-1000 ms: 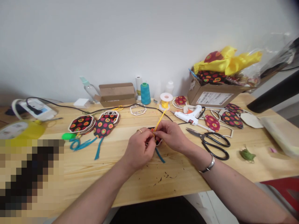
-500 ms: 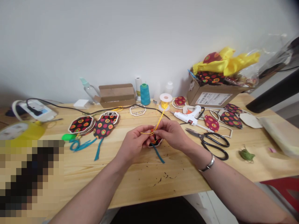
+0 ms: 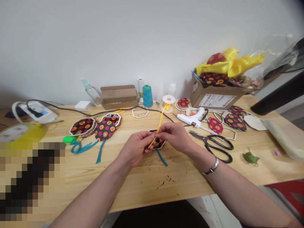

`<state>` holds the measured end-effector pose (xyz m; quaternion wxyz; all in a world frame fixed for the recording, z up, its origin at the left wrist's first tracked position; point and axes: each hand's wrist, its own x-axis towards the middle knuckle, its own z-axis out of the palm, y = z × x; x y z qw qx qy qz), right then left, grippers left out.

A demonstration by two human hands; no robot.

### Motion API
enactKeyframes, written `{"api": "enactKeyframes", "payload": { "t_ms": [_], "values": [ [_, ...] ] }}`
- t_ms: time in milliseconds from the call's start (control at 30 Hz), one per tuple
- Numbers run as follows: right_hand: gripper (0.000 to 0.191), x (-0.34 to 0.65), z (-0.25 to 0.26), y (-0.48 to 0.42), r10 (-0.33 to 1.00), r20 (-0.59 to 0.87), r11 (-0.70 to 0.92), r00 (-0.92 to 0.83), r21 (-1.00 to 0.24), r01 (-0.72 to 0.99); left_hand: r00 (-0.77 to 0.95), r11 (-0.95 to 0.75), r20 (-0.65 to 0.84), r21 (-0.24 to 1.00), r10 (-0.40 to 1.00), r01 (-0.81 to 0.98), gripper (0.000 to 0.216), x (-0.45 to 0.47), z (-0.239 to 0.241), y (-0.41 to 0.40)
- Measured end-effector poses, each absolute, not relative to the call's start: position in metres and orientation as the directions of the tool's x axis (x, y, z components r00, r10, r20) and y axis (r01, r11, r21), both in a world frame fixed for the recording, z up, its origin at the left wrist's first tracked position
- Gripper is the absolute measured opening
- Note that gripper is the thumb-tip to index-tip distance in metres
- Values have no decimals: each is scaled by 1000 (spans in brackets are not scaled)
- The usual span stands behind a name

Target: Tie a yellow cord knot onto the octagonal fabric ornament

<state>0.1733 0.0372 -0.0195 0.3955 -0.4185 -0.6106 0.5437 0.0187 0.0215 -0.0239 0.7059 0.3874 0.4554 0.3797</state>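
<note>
Between my fingertips runs a yellow cord (image 3: pixel 160 120), coming from a white spool (image 3: pixel 168 99) behind my hands. My left hand (image 3: pixel 140 144) pinches it near its end, and my right hand (image 3: pixel 171 134) pinches it close beside, the fingertips almost touching. A short free end slants down in front of the fingers. Under my hands lies a dark, flower-patterned fabric piece with a pale frame (image 3: pixel 161 144), partly hidden by them. A teal strip (image 3: pixel 161 157) sticks out from it toward me.
Black-handled scissors (image 3: pixel 217 144) and a white glue gun (image 3: pixel 193 118) lie to the right. Finished-looking patterned pieces (image 3: pixel 108 126) lie left. A teal thread cone (image 3: pixel 147 96), an open cardboard box (image 3: pixel 118 97) and a filled carton (image 3: pixel 213 97) stand behind. A black cable (image 3: pixel 106 111) crosses the table.
The cord's free end, which pointed left across my left fingers, now slants down toward me. My hands have shifted slightly, uncovering more of the framed fabric piece beneath.
</note>
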Motion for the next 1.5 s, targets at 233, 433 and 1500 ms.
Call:
{"api": "enactKeyframes", "payload": {
  "t_ms": [233,433,1500],
  "values": [
    [8,175,-20,38,936,38,76,-350,-993,96,305,457,-401,878,864,-141,17,17,-20,20],
    [11,177,-18,40,931,-26,-4,-365,-998,60,411,477,-363,852,836,-217,15,17,-21,21],
    [19,173,-17,36,922,-104,-63,-373,-991,119,172,339,-320,936,932,-97,13,19,-18,21]
  ]
}}
